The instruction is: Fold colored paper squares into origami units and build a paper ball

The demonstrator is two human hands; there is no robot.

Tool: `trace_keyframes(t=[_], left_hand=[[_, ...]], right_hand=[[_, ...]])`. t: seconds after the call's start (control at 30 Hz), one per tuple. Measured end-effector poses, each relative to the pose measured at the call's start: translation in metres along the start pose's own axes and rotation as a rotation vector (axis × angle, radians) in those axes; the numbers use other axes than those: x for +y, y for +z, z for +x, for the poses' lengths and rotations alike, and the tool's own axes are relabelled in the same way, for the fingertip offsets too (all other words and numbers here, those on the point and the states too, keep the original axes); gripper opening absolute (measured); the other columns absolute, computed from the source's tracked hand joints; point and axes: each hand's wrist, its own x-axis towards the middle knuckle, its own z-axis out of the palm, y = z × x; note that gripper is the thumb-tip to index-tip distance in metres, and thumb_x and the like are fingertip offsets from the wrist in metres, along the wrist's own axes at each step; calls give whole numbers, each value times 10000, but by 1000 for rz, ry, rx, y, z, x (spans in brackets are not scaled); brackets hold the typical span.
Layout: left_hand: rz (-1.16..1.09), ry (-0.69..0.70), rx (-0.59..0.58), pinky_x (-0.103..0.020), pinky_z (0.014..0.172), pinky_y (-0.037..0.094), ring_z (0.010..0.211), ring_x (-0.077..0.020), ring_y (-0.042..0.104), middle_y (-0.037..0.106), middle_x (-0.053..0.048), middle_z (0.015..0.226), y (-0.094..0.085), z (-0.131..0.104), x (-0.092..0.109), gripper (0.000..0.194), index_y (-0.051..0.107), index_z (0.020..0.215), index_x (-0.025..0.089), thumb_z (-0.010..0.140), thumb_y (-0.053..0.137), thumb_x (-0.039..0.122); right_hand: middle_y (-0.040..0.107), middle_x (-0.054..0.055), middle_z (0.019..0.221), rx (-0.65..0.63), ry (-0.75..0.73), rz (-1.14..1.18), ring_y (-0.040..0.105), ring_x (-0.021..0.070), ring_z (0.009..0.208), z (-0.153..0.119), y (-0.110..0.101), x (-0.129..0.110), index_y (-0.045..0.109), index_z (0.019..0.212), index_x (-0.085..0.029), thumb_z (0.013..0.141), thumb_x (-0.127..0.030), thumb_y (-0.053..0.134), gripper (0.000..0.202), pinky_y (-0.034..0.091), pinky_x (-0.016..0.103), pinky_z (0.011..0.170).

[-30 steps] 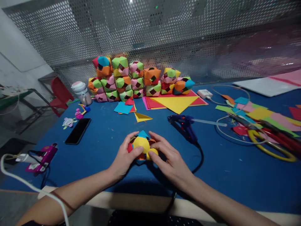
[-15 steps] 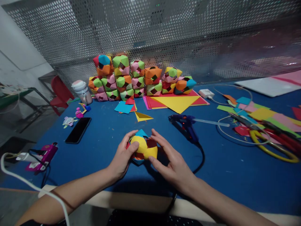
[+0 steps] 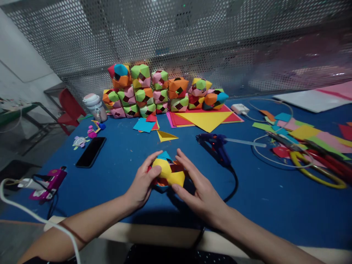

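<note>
A folded paper ball [image 3: 165, 170] in yellow, blue, red and orange is between my hands above the table's front part. My left hand [image 3: 144, 179] wraps its left side, with the thumb pressing on the yellow face. From the right, my right hand [image 3: 202, 187] curves around the ball, its thumb tip at the lower edge of the yellow flap and its fingers along the far right side. Dark openings show between the folded units. The undersides of the fingers are hidden. Just beyond lies a yellow folded paper piece [image 3: 167, 136].
A glue gun [image 3: 216, 143] lies right of the hands, its cord running toward the front edge. Stacked paper balls [image 3: 144, 97] line the back. Scissors [image 3: 316, 172] and paper scraps lie right; a phone [image 3: 91, 152], a bottle [image 3: 95, 107] and a magenta device [image 3: 51, 183] stand left.
Both hands keep their hold on the paper ball. The yellow flap by my right thumb has shifted very slightly to the right; the whole view has moved a little.
</note>
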Motion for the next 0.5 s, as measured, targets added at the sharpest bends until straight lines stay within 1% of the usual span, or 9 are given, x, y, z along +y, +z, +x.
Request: trace_keyframes(t=[0.1,0.23,0.37,0.5], left_hand=[[-65,9,-33,-342,899,418,1043,-234,545,587,-76,1152,-2,1,1,464,509,1225,234,789,596,370],[-140,19,-42,-355,925,411,1077,-244,537,587,-84,1169,-2,0,2,474,492,1240,233,797,585,375],[-200,41,-76,-368,947,401,1101,-250,534,579,-88,1195,-2,-1,2,481,461,1274,243,818,562,359],[-239,73,-116,-373,972,387,1133,-246,516,566,-85,1220,-4,-2,2,494,460,1281,250,811,573,349]], right_hand=[[217,71,1500,5,-14,32,266,277,1345,-1,-3,-2,260,1406,-287,825,-280,541,645,345,500,1048],[218,72,1499,41,7,89,287,278,1336,-3,-6,-2,284,1391,-295,830,-263,536,616,379,491,1029],[307,83,1462,41,-31,76,338,272,1312,-2,-9,-3,336,1366,-291,837,-247,537,567,403,494,1011],[377,86,1421,47,-94,48,352,257,1305,-1,-10,-3,345,1362,-285,842,-229,540,558,403,497,1011]])
